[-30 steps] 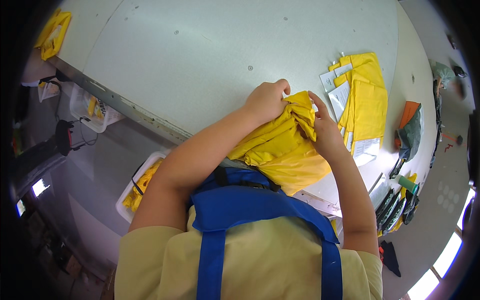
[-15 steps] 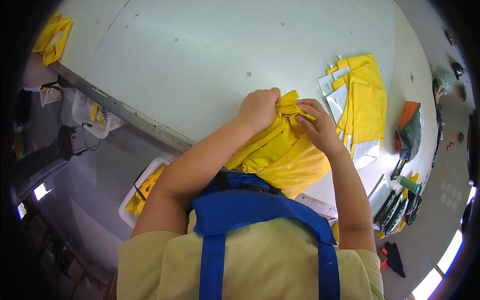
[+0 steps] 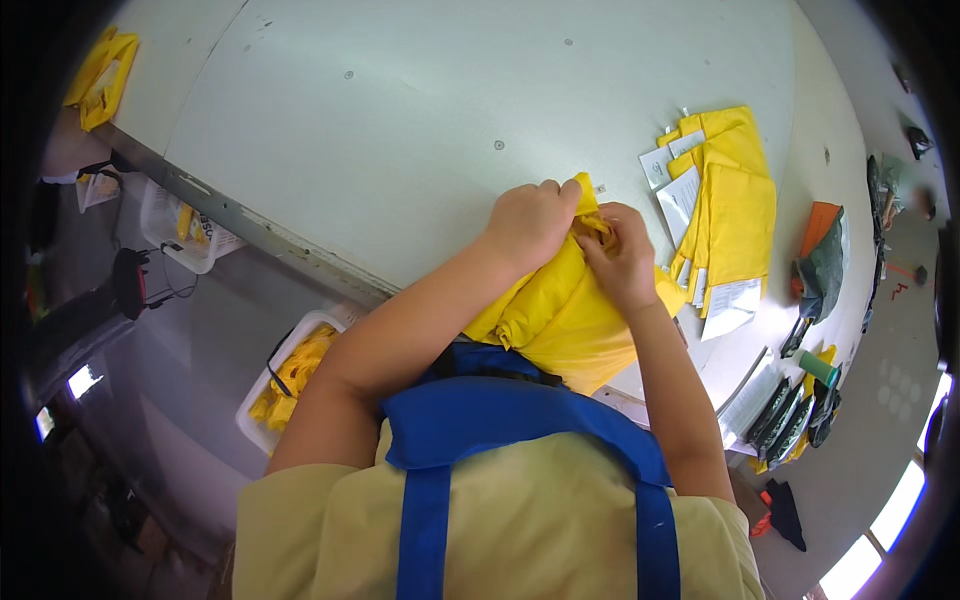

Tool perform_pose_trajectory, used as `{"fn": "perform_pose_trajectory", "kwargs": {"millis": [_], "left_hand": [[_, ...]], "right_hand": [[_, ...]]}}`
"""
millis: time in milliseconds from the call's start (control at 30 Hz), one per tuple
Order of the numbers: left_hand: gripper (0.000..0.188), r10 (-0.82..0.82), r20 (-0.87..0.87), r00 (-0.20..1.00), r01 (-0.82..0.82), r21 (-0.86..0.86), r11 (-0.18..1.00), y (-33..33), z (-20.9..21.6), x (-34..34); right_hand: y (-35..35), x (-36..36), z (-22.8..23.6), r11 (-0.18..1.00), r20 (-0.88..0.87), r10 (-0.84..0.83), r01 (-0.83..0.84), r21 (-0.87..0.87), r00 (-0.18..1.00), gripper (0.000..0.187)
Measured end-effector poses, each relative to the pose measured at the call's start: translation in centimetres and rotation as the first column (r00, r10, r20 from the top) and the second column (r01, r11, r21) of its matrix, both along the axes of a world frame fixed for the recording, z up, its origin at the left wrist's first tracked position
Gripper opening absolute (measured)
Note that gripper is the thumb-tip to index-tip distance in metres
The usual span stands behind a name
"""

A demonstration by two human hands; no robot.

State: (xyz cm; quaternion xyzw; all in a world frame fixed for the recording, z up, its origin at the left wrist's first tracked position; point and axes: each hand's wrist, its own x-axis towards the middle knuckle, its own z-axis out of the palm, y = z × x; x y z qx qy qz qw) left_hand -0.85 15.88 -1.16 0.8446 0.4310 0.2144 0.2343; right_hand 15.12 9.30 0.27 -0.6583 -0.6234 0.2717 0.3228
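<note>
Gathered yellow fabric [image 3: 570,325] hangs over the near table edge against my blue apron [image 3: 520,415]. My left hand [image 3: 535,222] is closed in a fist on its upper end, and a yellow tip sticks up beside the thumb. On the other side of that bunched end, my right hand [image 3: 622,255] pinches the cloth with bent fingers. What lies between the right fingertips is partly hidden. Just right of my hands lies a stack of folded yellow fabric pieces [image 3: 738,215] with white paper tags [image 3: 680,200] along its left side.
A pale grey table [image 3: 420,120] spreads ahead. Below its left edge stand a white bin of yellow pieces [image 3: 290,375] and another white basket [image 3: 180,225]. At right lie a dark green and orange item [image 3: 822,255], a green roll [image 3: 818,368] and dark packets [image 3: 785,415]. Another person's arm [image 3: 75,145] shows at far left.
My left hand has shifted slightly right along the gathered end. My right hand has drawn in closer to it, its fingers more curled. The cloth has turned a little.
</note>
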Motion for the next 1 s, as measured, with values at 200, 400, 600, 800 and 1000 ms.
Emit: {"fn": "perform_pose_trajectory", "kwargs": {"millis": [200,400,600,800,1000], "left_hand": [[0.010,-0.096,0.141,0.985,0.081,0.107,0.991,0.1,0.1,1.3],[0.009,-0.155,0.110,0.982,0.148,0.072,0.986,-0.4,-1.1,0.1],[0.009,-0.106,0.151,0.983,0.107,0.004,0.994,-0.5,0.1,-0.4],[0.008,-0.185,0.077,0.980,0.185,-0.003,0.983,-0.4,0.0,0.1],[0.009,-0.021,-0.107,0.994,-0.010,-0.281,0.960,-1.7,0.4,-3.8]], "right_hand": [[4.4,0.4,2.2,0.869,0.193,-0.044,0.133,-0.477,0.980,0.044],[4.9,-0.1,-0.6,0.873,0.101,-0.023,0.069,-0.484,0.995,0.046],[3.2,0.8,-0.9,0.932,0.052,-0.079,0.093,-0.351,0.995,0.031],[4.1,-0.7,-0.4,0.874,0.483,-0.087,0.299,-0.383,0.871,0.037],[2.6,-0.2,-0.5,0.929,0.461,-0.097,0.247,-0.277,0.882,0.039]]}}
